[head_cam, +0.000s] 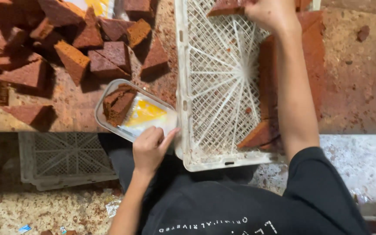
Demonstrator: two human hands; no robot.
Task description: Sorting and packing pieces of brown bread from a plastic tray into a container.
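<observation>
Plastic box (109, 126) is resting under your left hand (149, 148), fingers pinching its near rim; keep it level. Your right hand (268, 14) is closing around a cake wedge (225, 7) in the crate (209, 87); grip gently.

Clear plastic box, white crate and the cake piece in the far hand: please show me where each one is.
clear plastic box (109, 89), head view, far rim.
white crate (216, 87), head view, bare mesh floor.
cake piece (225, 8), head view, top face, beside the right hand (270, 13).
</observation>
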